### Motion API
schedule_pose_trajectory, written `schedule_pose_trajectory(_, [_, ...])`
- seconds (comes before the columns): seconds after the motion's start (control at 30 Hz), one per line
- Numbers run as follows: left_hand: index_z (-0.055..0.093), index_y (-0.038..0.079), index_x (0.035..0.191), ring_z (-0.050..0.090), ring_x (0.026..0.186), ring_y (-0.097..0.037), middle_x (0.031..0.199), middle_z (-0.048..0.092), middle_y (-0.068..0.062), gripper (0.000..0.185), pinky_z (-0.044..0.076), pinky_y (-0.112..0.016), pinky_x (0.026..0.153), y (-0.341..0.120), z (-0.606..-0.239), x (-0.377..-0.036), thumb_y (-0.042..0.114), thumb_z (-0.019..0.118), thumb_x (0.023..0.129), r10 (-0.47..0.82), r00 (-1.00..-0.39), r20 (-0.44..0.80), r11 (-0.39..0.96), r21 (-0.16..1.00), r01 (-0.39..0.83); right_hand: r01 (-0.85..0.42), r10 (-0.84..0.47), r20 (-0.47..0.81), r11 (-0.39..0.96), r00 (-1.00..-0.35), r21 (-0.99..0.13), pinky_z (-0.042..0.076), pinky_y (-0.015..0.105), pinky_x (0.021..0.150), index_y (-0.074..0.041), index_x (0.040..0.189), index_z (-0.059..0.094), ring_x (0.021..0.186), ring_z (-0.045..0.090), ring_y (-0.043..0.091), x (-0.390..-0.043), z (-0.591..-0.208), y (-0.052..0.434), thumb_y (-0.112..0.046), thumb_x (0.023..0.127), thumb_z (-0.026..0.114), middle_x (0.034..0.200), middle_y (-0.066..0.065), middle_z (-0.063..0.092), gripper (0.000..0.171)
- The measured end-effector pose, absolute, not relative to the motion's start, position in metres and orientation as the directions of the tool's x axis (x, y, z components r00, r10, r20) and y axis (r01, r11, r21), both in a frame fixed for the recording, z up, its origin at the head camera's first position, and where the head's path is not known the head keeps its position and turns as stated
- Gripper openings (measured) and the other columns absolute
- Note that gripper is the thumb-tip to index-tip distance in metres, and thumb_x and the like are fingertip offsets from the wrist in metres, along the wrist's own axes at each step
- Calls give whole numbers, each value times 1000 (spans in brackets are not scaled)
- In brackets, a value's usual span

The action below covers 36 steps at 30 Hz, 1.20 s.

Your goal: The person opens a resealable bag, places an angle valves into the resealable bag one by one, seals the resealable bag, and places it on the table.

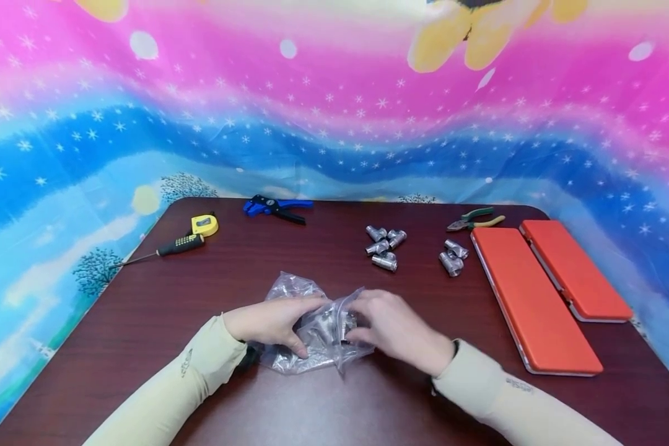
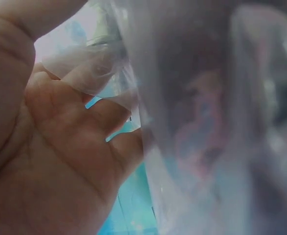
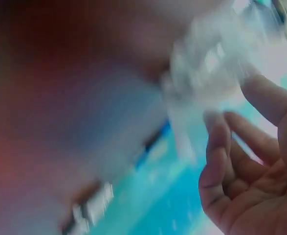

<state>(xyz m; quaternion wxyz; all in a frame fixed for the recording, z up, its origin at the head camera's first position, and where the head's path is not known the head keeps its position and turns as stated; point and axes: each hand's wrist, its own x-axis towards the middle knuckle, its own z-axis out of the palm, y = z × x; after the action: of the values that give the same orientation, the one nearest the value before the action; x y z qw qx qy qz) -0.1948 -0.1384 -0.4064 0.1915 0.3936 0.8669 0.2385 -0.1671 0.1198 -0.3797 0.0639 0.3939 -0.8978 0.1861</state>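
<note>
You have the dark reddish-brown tabletop [image 1: 217,260] in front of you, with two long, flat orange-red cases [image 1: 535,297] lying closed at the right. The clear, crinkled plastic bag [image 1: 320,350] lies near the middle of the near part, between your hands. I'd judge your work partway along: four short, silvery metal fittings [image 1: 377,248] lie in a cluster beyond the bag, and a matching silvery pair [image 1: 451,264] lies nearer the cases. A piece of bright metal [image 1: 347,325] shows at the bag's right end, so some sorting probably remains; how many are inside you can't tell.

Your left hand [image 1: 275,319] curls loosely round the bag, thumb and fingers well apart. Your right hand [image 1: 393,325] is at the bag's right end, fingers half bent, thumb clear of them; no firm grip shows.
</note>
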Motion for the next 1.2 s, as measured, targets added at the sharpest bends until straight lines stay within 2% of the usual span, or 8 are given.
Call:
schedule_pose_trajectory(0.2, [38,3,150,42,136,-23,150,45,-9,92,35,-39,111,-141,-409,-194,22,88,75,761,-629,-158,600,540,591,-732,-705,198,652,-681,-197,51,43,93,-9,119,71,107,63,25,-217,-351,168,-2,81,80,113,8,68,40])
schedule_pose_trajectory(0.3, [40,1,148,43,136,-26,149,46,-12,90,36,-41,110,-142,-409,-194,24,88,75,760,-632,-154,604,527,598,-729,-728,68,669,-682,-147,47,50,98,-12,135,62,122,54,34,-252,-350,183,7,80,77,130,15,60,59])
schedule_pose_trajectory(0.43, [42,2,148,43,135,-25,148,47,-11,89,37,-41,109,-142,-410,-193,25,88,75,756,-633,-167,609,534,587,-699,-715,-142,699,-685,-148,42,54,102,-18,147,50,135,40,42,-285,-359,188,6,82,76,145,20,48,73])
schedule_pose_trajectory(0.6, [43,2,147,43,135,-23,148,47,-10,88,37,-39,109,-142,-410,-194,24,88,76,754,-633,-176,612,540,578,-686,-705,-216,708,-675,-166,48,46,92,-13,143,54,111,56,29,-302,-368,183,-7,82,81,121,12,62,67])
schedule_pose_trajectory(0.7, [43,2,147,44,135,-22,147,48,-10,87,37,-39,110,-142,-408,-195,24,88,75,756,-633,-167,610,533,587,-682,-709,-197,705,-677,-195,46,41,86,-8,138,58,85,55,18,-305,-370,179,-15,81,83,94,4,64,62])
schedule_pose_trajectory(0.83, [43,1,147,45,134,-24,146,49,-11,88,37,-40,109,-143,-409,-195,25,88,75,761,-630,-154,604,523,602,-655,-699,-188,714,-690,-247,45,38,80,-6,138,55,70,51,14,-307,-372,176,-19,82,83,74,-1,56,64])
schedule_pose_trajectory(1.0, [43,2,147,45,134,-23,146,49,-11,88,37,-39,109,-142,-411,-195,25,88,75,762,-628,-157,602,530,598,-628,-679,-213,732,-702,-263,46,37,74,-6,137,56,73,52,17,-307,-376,173,-21,84,81,77,0,58,60])
schedule_pose_trajectory(1.2, [43,1,147,45,134,-24,147,48,-12,88,37,-40,110,-143,-408,-195,25,88,75,767,-624,-153,597,528,604,-582,-630,-106,759,-769,-293,51,38,82,-6,119,66,92,61,20,-290,-371,177,-34,75,88,99,2,66,57])
